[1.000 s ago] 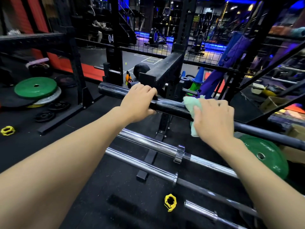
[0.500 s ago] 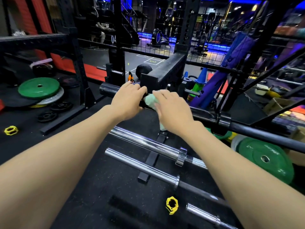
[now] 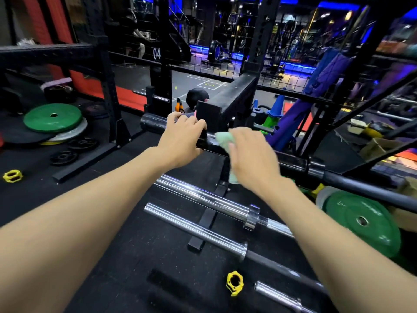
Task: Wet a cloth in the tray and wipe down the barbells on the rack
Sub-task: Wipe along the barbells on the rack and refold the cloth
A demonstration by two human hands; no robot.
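- Nearest us, a yellow collar (image 3: 234, 283) lies on the black floor, just in front of the lowest chrome bar (image 3: 279, 295)
- Two more chrome barbells (image 3: 203, 197) lie side by side across the low rack foot (image 3: 206, 222), below the black barbell
- Right of those, a green plate (image 3: 361, 222) leans under the black barbell's long shaft
- Now the action: the black barbell (image 3: 352, 181) runs across the rack, and both hands are on its left sleeve
- Left hand (image 3: 180, 143) has a closed grip, fingers curled right over the sleeve near its end
- Right hand (image 3: 250, 159), blurred, bunches the pale green cloth (image 3: 222, 141) against the barbell just right of the left hand; the cloth's tail hangs below the bar
- Left of the barbell's end, another green plate (image 3: 53, 117) tops a stack on the floor
- Beyond the barbell, blue cones (image 3: 276, 108) by the wire fence
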